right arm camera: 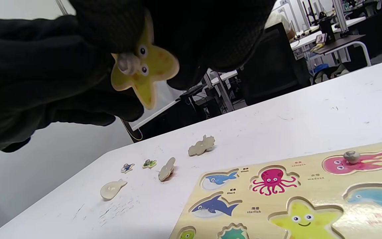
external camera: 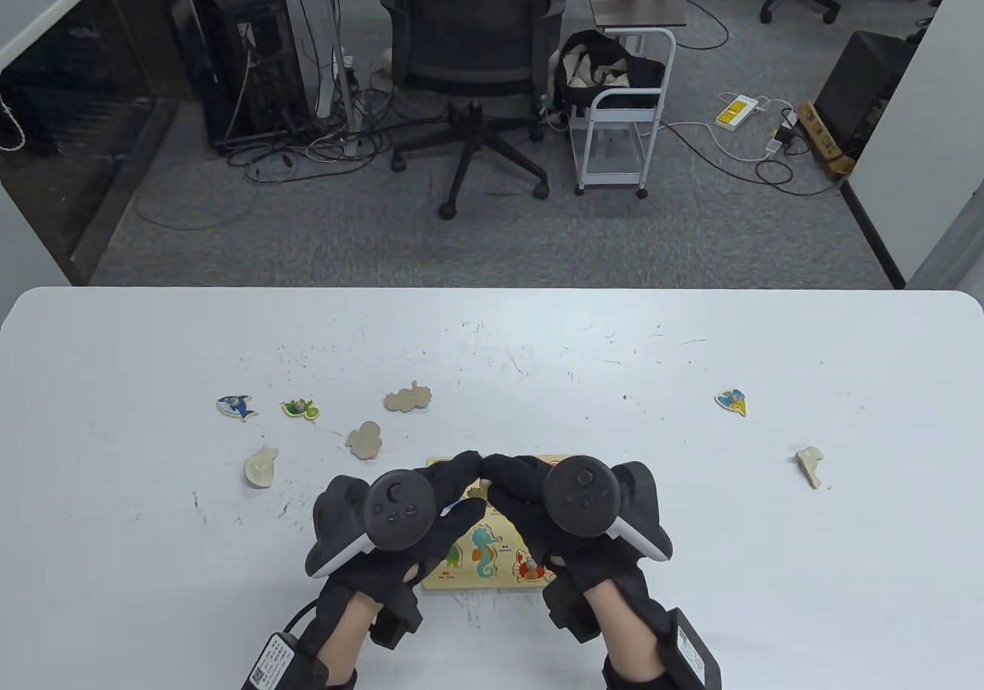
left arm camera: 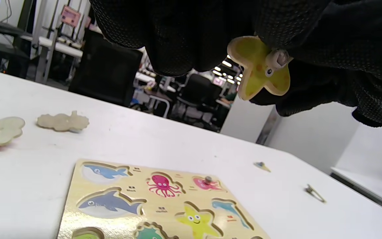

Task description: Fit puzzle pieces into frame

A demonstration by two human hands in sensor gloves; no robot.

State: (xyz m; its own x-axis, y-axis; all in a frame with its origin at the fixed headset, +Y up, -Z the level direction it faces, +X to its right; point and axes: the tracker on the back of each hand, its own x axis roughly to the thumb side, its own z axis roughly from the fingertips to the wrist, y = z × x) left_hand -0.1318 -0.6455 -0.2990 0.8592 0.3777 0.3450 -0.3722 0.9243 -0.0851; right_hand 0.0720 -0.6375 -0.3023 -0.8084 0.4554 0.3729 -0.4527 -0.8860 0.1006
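Both hands meet above the far edge of the puzzle board (external camera: 492,559), which lies flat on the white counter (external camera: 692,552) at its near middle. The left hand (external camera: 400,513) and right hand (external camera: 569,502) have their fingertips together over a yellow starfish piece (left arm camera: 260,68), held clear of the board. In the wrist views the piece hangs among the gloved fingers (right arm camera: 111,30); the right hand's fingers pinch it at its small round knob (right arm camera: 124,63), and the left hand's fingers curl against its back and edge.

The starfish-shaped recess (right arm camera: 305,217) lies open below the piece, printed with a smiling yellow starfish. A pink jellyfish piece (right arm camera: 356,162) with a knob sits seated in the board's far right corner. The whale, octopus and shark recesses show only their printed pictures.

Small printed labels on the board read "starfish" (right arm camera: 254,211), "Shark", "Whale", "octopus" and "medusa"; the characters printed above each are too small to read.

Loose pieces lie on the counter. To the left are a blue shark piece (external camera: 236,406), a green piece (external camera: 300,409) and three face-down pieces (external camera: 407,398). To the right are a yellow-edged piece (external camera: 732,401) and another face-down piece (external camera: 811,465), well apart from the board.
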